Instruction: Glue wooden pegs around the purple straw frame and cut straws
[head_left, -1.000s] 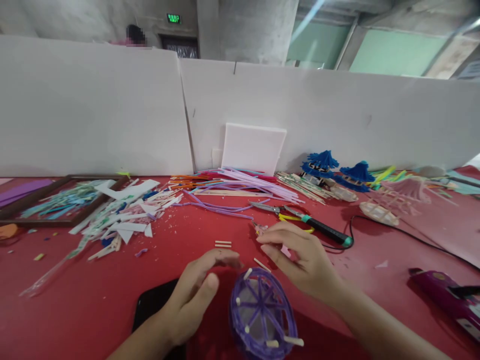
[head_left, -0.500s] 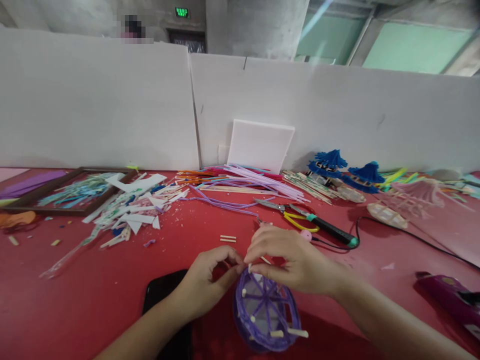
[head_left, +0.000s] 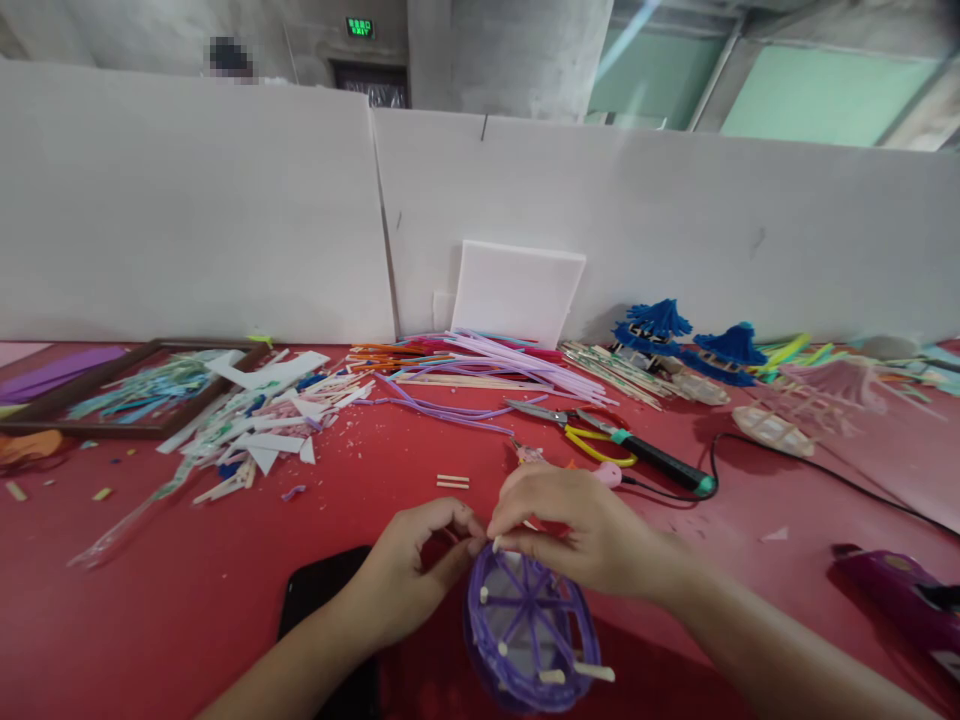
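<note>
A purple oval piece (head_left: 532, 630) with spokes meeting at its middle stands near the front edge of the view. Several short pale sticks jut from its rim. At its upper left rim, my right hand (head_left: 574, 520) pinches a small pale stick between thumb and fingers. Fingertips of my left hand (head_left: 427, 560) are pressed together against the same rim, touching or nearly touching the right fingertips; what they hold is too small to make out. Two short sticks (head_left: 453, 482) lie on the red table beyond the hands.
A black phone (head_left: 330, 590) lies under my left forearm. Scissors (head_left: 551, 412), a black-handled tool (head_left: 664, 462) and a pink-ended cable (head_left: 609, 474) lie beyond my right hand. Purple strips (head_left: 517, 362), paper scraps (head_left: 277, 420) and blue-roofed models (head_left: 724, 350) line the back.
Both hands stay at the rim with almost the same hold. The purple piece has tipped slightly, showing its spokes more fully. A person's head behind the partition has shifted left.
</note>
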